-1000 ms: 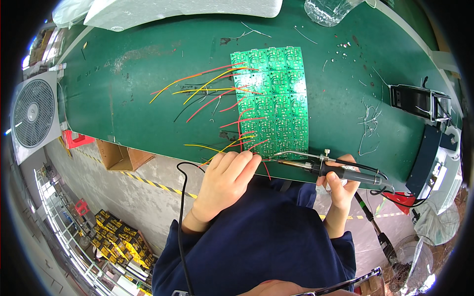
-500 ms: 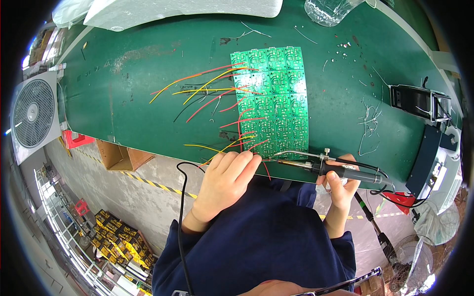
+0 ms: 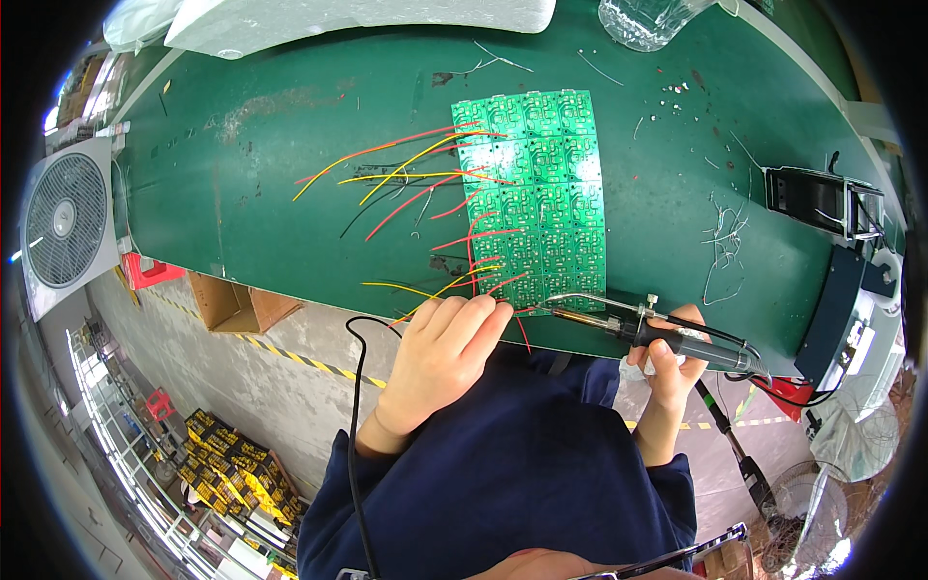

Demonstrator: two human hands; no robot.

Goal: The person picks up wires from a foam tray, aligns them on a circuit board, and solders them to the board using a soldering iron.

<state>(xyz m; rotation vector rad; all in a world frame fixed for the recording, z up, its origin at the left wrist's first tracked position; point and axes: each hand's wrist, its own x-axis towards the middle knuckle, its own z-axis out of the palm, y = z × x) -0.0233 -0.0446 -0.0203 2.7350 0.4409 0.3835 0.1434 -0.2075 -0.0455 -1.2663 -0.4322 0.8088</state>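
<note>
A panel of green circuit boards (image 3: 532, 208) lies on the table, with red and yellow wires (image 3: 387, 181) running out from its left side. My left hand (image 3: 447, 340) is at the panel's near left corner, thumb and fingers pinched on a red wire (image 3: 525, 332) whose gripped part is mostly hidden. My right hand (image 3: 674, 360) grips a soldering iron (image 3: 667, 340) by its dark handle. A thin metal solder-feed tube (image 3: 590, 300) is clamped along the iron. The iron's tip points left over the panel's near edge, a little right of my left fingertips.
A black solder-reel holder (image 3: 822, 201) and a dark box-shaped unit (image 3: 833, 309) stand at the right. Wire scraps (image 3: 723, 237) lie between them and the panel. White foam (image 3: 358, 24) and a clear plastic container (image 3: 646, 21) sit at the far edge; a fan (image 3: 65, 217) is left.
The soldering iron and my right hand have shifted slightly right and nearer me, so the tip is farther from my left fingers. My left hand stays in place.
</note>
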